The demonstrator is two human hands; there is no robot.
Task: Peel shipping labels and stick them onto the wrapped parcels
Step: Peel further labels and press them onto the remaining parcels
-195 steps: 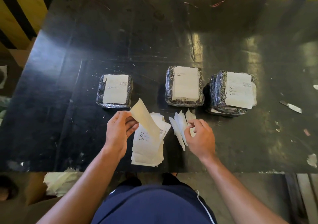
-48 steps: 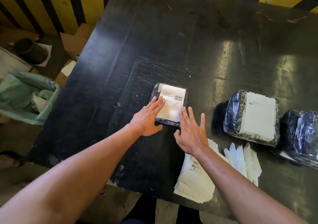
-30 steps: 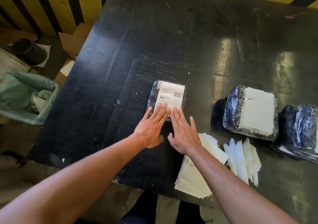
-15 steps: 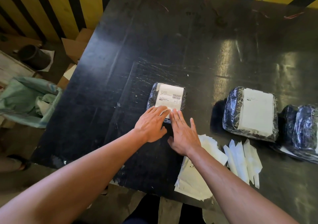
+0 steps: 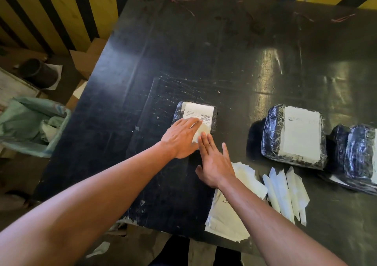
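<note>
Two flat hands worked the label (image 5: 199, 117) on the leftmost parcel (image 5: 195, 120): your left hand (image 5: 182, 136) pressed it, fingers straight and together; your right hand (image 5: 214, 162) lay spread at its near edge. Best to have smoothed outward, sealing corners.

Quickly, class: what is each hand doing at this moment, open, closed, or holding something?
Left hand: open, fingers flat, pressing the label on the parcel.
Right hand: open, fingers straight, tips touching the label's near edge.
</note>
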